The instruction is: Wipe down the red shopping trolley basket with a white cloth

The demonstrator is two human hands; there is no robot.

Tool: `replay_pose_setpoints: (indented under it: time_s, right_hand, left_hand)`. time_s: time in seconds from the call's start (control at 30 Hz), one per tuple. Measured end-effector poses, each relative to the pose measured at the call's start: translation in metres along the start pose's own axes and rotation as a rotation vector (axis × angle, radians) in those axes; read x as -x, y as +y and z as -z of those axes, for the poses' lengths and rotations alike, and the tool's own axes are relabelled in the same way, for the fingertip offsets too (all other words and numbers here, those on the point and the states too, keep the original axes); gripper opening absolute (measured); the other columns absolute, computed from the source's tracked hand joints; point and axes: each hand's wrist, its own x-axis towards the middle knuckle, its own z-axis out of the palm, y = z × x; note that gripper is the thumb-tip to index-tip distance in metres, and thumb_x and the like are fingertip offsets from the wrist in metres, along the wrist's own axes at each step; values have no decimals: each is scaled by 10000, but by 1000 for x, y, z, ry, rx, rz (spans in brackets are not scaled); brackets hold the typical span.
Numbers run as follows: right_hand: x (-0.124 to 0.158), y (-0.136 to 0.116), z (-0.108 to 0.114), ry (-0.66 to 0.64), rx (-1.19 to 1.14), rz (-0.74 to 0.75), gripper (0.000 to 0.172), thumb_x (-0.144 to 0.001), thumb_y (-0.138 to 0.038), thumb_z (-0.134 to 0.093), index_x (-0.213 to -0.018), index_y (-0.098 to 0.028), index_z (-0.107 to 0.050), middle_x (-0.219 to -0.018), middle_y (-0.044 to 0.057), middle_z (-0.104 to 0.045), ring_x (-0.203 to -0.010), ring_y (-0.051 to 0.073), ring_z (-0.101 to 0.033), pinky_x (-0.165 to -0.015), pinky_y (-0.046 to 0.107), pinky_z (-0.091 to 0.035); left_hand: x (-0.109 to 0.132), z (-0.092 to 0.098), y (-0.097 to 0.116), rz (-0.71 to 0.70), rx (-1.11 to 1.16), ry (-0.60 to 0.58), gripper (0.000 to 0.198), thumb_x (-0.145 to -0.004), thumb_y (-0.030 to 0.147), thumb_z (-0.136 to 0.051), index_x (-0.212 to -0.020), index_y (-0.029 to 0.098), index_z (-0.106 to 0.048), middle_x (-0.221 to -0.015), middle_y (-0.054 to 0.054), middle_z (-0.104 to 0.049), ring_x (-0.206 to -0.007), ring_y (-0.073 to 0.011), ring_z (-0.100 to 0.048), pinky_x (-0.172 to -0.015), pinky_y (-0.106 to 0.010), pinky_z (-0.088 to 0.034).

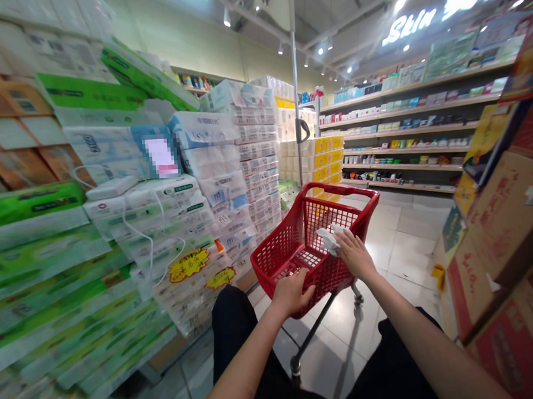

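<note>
Two bare hands are resting on a red plastic mesh shopping cart point(279, 253) standing in the aisle beside stacked white tissue packs point(182, 222). The left hand point(293, 291) is clasping its near rim. The right hand point(355, 255) is pressing a crumpled white cloth point(328, 239) against the rim, fingers closed over it.

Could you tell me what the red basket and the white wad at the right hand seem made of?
The red mesh shopping basket looks like glossy moulded plastic: a regular grid of holes. The white crumpled wad in the right hand looks like soft cloth or tissue, by its limp folds.
</note>
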Motion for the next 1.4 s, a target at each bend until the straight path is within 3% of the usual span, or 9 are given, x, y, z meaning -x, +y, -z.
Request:
replay_pose_setpoints:
  time_s: [0.17,0.33,0.57,0.73,0.83,0.93,1.17,1.27,1.4]
  right_hand:
    - [-6,-1,-5,-34,-7,-44,463,-970,-388,-261,-1364,-240,-454,-1454,10,-433,-1431,216,-172,-1115,463,-272]
    - [1,-16,-9,48,-47,2,439,-962,-362,-311,-1324,-200,-500,-1410,45,-480,-1430,222,-165,-1147,455,-234]
    - [50,-102,-2,131,-164,158,402,-949,-278,-392,-1335,-212,-483,-1410,50,-474,-1422,247,-197,-1138,493,-265]
    - [70,-145,12,85,-223,305,372,-923,-210,-435,-1282,-215,-533,-1368,57,-517,-1402,239,-256,-1148,502,-254]
    - [64,-131,16,56,-226,396,362,-921,-198,-446,-1269,-222,-544,-1334,52,-549,-1364,215,-332,-1151,486,-263]
    - [50,-95,17,31,-211,497,361,-921,-206,-465,-1270,-249,-547,-1319,37,-562,-1340,190,-372,-1150,459,-278]
    - [22,-14,15,2,-122,281,415,-919,-193,-411,-1315,-262,-515,-1358,31,-530,-1377,209,-322,-1137,469,-285]
    - [23,-14,11,4,-134,263,423,-915,-169,-391,-1315,-239,-511,-1363,35,-522,-1383,211,-307,-1142,460,-282]
    - [36,-40,10,80,-156,209,437,-915,-141,-360,-1325,-212,-494,-1348,55,-526,-1386,218,-294,-1135,465,-297]
  left_hand:
    - [10,12,-33,-214,-4,85,454,-803,589,-599,-1087,235,-576,-1079,-53,-634,-1055,-240,-565,-1079,-444,-264]
    - [13,4,-52,-170,-55,68,436,-813,621,-569,-956,209,-583,-921,-49,-635,-883,-221,-577,-890,-380,-374]
    - [5,-18,-42,-131,-83,142,524,-826,508,-595,-1206,166,-481,-1023,-100,-617,-931,-259,-568,-807,-368,-383]
    - [-4,-25,-37,-187,-110,99,296,-846,200,-520,-1138,155,-542,-1023,-109,-625,-928,-249,-570,-772,-357,-378]
    - [-6,-26,-34,-203,-74,105,303,-815,157,-541,-1117,168,-554,-1010,-95,-633,-926,-243,-576,-765,-351,-371]
    - [-4,-26,-31,-191,8,130,334,-801,266,-622,-1113,180,-536,-1008,-81,-638,-929,-243,-583,-795,-356,-373]
    - [0,-27,-24,-154,92,202,552,-784,515,-645,-1156,178,-418,-1059,-85,-629,-962,-256,-603,-868,-385,-366]
    - [1,-28,-21,-133,73,213,581,-796,547,-622,-1182,182,-388,-1082,-97,-630,-996,-273,-604,-862,-390,-374]
    - [3,-26,-18,-121,56,210,624,-783,546,-637,-1211,180,-367,-1100,-103,-634,-1028,-282,-600,-856,-395,-388]
